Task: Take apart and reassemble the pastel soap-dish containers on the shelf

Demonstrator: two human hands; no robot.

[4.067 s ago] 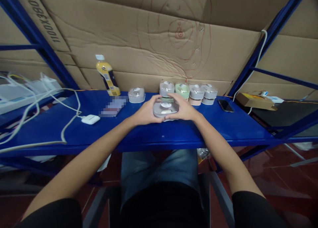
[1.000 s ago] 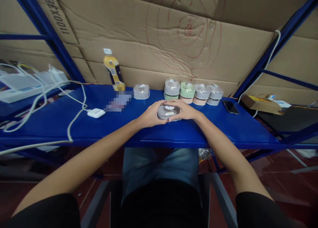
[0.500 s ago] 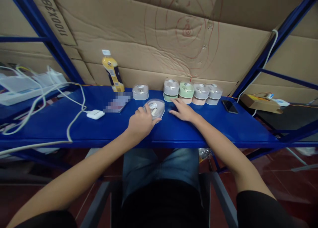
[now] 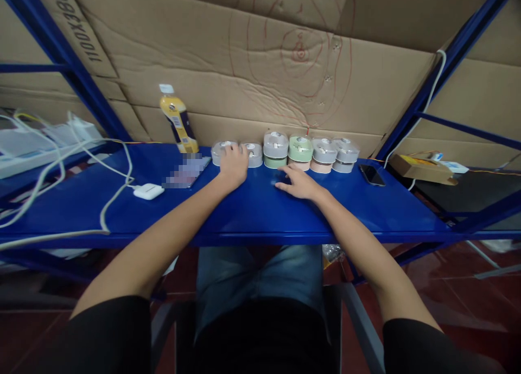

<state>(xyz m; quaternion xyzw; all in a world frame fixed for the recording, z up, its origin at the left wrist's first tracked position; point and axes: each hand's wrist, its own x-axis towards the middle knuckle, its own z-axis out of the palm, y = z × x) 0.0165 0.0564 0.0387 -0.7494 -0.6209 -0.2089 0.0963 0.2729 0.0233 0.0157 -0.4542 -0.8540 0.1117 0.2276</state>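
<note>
Two grey lidded containers with clear tops stand side by side at the back: the left container [image 4: 218, 156] and the right container [image 4: 254, 156]. My left hand [image 4: 234, 165] is at the front of this pair, covering where they meet, its fingers stretched forward and apart. Whether its fingertips touch the lids is hard to tell. My right hand [image 4: 300, 182] lies open on the blue table [image 4: 260, 211], fingers spread, in front of the stacked containers. A grey container [image 4: 275, 145] sits on a green one [image 4: 275, 161], beside a green container [image 4: 300, 148] on a pinkish one.
More grey-topped stacks [image 4: 345, 156] continue rightward, near a phone [image 4: 372, 175]. On the left are a yellow bottle [image 4: 179, 121], a blurred-out flat item [image 4: 187, 173], and a white charger case [image 4: 148, 191] with its cable. A cardboard wall [image 4: 195, 43] closes the back.
My left hand has moved forward and slightly left, and the grey container it held now stands beside the other at the back. The fingers have opened out. My right hand has hardly moved.
</note>
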